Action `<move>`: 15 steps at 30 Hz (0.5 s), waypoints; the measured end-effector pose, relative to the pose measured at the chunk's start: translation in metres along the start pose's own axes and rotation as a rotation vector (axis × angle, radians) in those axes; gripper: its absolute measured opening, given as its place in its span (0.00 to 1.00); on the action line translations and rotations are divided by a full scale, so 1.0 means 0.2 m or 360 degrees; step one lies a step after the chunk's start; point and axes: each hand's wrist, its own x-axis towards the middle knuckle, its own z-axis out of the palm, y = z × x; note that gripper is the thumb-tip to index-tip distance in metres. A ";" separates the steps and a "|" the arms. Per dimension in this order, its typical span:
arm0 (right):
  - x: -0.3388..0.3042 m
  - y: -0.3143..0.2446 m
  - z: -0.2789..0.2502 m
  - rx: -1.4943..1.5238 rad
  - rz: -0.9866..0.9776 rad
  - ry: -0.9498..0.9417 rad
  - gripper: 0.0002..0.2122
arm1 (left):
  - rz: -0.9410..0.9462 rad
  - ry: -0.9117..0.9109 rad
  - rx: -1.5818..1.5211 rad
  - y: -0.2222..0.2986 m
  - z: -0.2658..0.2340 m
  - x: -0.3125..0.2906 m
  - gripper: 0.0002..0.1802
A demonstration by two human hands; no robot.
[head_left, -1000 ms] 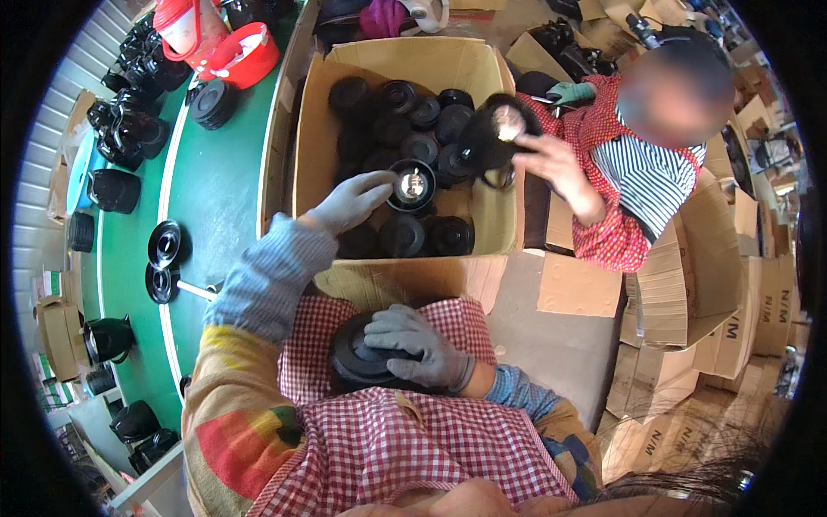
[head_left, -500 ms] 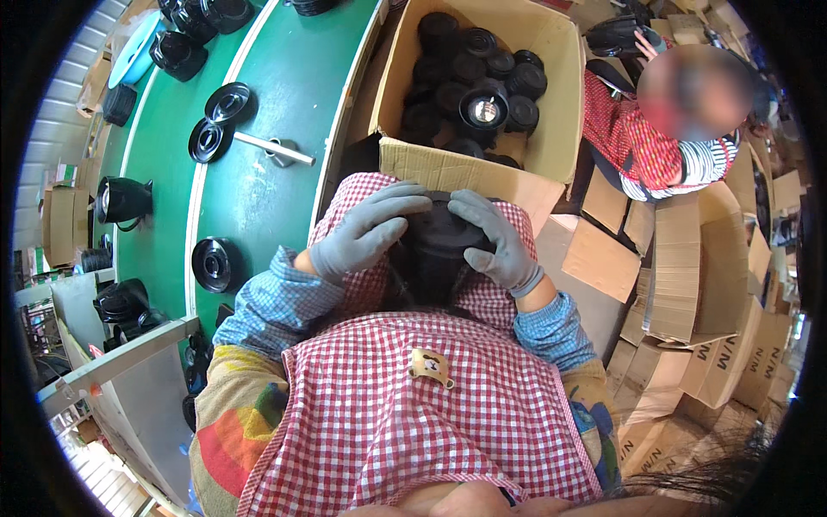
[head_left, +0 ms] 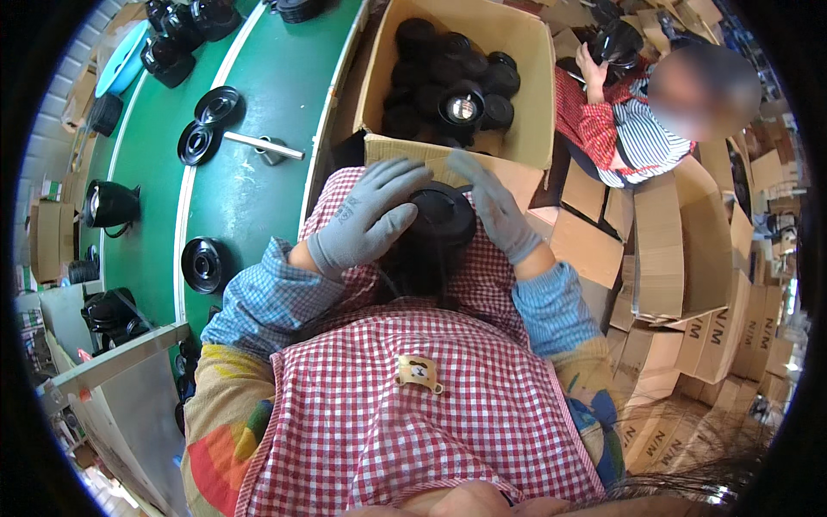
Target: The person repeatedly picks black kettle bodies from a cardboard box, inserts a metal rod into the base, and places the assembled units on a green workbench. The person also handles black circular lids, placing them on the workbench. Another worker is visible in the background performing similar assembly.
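We log the checkered apron (head_left: 405, 405) nearest. Beyond it, in the lap, 1 black round-topped part (head_left: 448, 217) lies between 2 gloved hands: the left hand (head_left: 362, 222), fingers extended, at its left edge; the right hand (head_left: 502, 215), uncurled, beside its right. Contact: we cannot tell. Farther: a cardboard box (head_left: 536, 95) containing black lids (head_left: 500, 79).

A round black disc (head_left: 450, 226) is seen near the view's centre, toward 1 o'clock; its smooth, ringed face is turned upward, its left rim partly covered; a black body (head_left: 412, 270) is seen adjoining it at 7 o'clock, its outline lost in shadow; both are set over the lap's checked apron (head_left: 488, 280).
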 end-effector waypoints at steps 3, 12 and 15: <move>0.09 0.05 0.03 -0.0008 -0.0005 0.0062 0.33 | -0.0030 -0.0266 -0.0011 -0.04 0.07 0.08 0.29; 0.01 0.01 0.08 0.0277 0.0252 -0.0096 0.42 | -0.0166 -0.0642 -0.0795 -0.32 0.11 0.21 0.23; 0.02 0.03 -0.01 0.0565 0.0302 -0.0159 0.34 | -0.0093 -0.0597 -0.0215 -0.23 0.06 0.24 0.24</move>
